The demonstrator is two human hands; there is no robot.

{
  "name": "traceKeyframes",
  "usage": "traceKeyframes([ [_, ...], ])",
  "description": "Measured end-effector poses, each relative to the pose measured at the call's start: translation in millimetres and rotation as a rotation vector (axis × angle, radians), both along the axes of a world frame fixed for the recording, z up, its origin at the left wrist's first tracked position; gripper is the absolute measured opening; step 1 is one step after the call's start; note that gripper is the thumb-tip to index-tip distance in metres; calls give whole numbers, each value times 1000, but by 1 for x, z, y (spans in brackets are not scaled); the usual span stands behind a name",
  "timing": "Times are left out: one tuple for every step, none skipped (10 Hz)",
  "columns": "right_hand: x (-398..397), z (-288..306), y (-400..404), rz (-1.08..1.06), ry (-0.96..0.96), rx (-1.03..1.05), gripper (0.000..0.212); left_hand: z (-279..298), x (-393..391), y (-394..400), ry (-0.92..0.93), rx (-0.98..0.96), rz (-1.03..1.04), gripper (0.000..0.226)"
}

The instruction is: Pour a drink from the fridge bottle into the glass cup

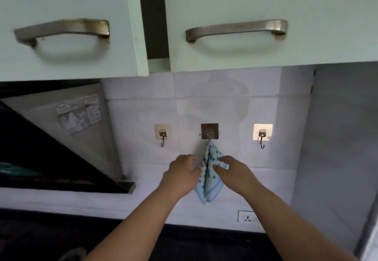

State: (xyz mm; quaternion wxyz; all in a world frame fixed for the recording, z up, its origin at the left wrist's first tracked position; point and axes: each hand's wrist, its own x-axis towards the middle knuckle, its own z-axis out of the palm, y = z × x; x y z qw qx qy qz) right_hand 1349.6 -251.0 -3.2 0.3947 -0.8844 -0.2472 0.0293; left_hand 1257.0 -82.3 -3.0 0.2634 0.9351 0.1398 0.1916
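Both hands meet at a dotted blue cloth (207, 176) hanging from the middle hook (209, 131) on the tiled wall (272, 101): left hand (182, 174) and right hand (232, 170) pinch its sides with curled fingers. Neither bottle nor cup shows. Cupboard doors (266, 1) hang above.

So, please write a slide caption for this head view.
Both hands, left and right, touch a light-blue dotted cloth hanging from the middle wall hook.

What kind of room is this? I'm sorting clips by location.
Most likely a home kitchen: pale green wall cabinets with metal handles, a slanted range hood at left, and a tiled wall with hooks, where both hands touch a dotted cloth.
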Motion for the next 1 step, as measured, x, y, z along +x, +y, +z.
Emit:
traceKeyframes([
  [-31, 26, -16, -29, -53, -20, 51, 16, -31, 3, 42, 44, 24, 46],
])
